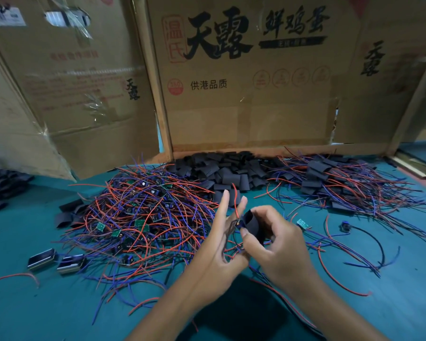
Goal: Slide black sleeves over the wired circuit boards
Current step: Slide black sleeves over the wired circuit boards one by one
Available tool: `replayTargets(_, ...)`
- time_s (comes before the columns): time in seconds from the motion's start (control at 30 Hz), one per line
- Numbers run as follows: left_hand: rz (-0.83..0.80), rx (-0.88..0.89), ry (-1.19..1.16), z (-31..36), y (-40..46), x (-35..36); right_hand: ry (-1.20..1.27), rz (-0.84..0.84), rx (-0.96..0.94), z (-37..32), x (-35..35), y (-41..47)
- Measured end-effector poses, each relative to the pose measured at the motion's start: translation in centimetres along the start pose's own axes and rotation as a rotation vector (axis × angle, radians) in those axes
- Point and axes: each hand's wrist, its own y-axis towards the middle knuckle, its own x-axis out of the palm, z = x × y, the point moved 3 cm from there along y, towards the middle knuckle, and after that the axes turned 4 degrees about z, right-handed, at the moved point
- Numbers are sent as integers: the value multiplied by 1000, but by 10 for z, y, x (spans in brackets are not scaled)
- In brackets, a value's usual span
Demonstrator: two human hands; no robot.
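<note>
My right hand (278,244) pinches a black sleeve (252,223), its open mouth turned toward the left. My left hand (221,242) holds a small wired circuit board (238,223) at that mouth, its red wire (235,198) rising between my raised fingers. Whether the board is inside the sleeve I cannot tell. A big heap of bare wired boards (143,217) lies to the left. Loose black sleeves (221,168) are piled at the back centre. Sleeved boards (335,188) with red and blue wires lie at the right.
The work surface is a green mat (59,303). Cardboard boxes (244,94) wall off the back. Two small metal-edged boxes (57,260) sit at the left front. One loose green board (303,223) and a black-wired part (344,227) lie right of my hands. More black sleeves (0,190) are at far left.
</note>
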Motion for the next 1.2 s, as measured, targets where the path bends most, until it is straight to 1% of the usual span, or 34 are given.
replayTargets(0.13,39,35,-106,-2,5,-6,-71,17,-30,-3,-2,0)
replayTargets(0.3,116,-15,-439,-8,10,-9,-69,26,-20,-5,-1,1)
replayTargets(0.33,163,-28,-484,-9,12,-8,-67,28,-14,-5,-1,1)
replayTargets(0.4,313,-51,-531,-11,12,-7,-59,41,6,-2,-2,0)
replayTargets(0.47,487,-51,-491,-12,11,-8,-76,70,24,1,-3,0)
replayTargets(0.5,541,-65,-451,-12,9,-7,-85,85,32,2,-4,1)
replayTargets(0.53,558,-103,-432,-12,9,-5,-88,98,36,3,-5,2)
replayTargets(0.57,534,-167,-450,-14,8,-1,-91,108,37,3,-5,2)
replayTargets(0.67,325,-414,-573,-14,7,12,-114,105,13,1,-3,1)
replayTargets(0.73,241,-457,-643,-12,7,14,-149,76,-17,-3,0,-1)
replayTargets(0.87,289,-400,-753,0,8,8,-170,6,-83,-8,7,-7)
replayTargets(0.97,336,-380,-773,3,8,2,-170,-37,-126,-11,13,-12)
replayTargets(1.03,395,-394,-769,2,7,0,-163,-57,-155,-13,15,-13)
replayTargets(1.13,435,-388,-799,4,8,-2,-168,-99,-166,-13,16,-12)
replayTargets(1.2,497,-381,-852,5,8,-7,-194,-96,-149,-13,14,-11)
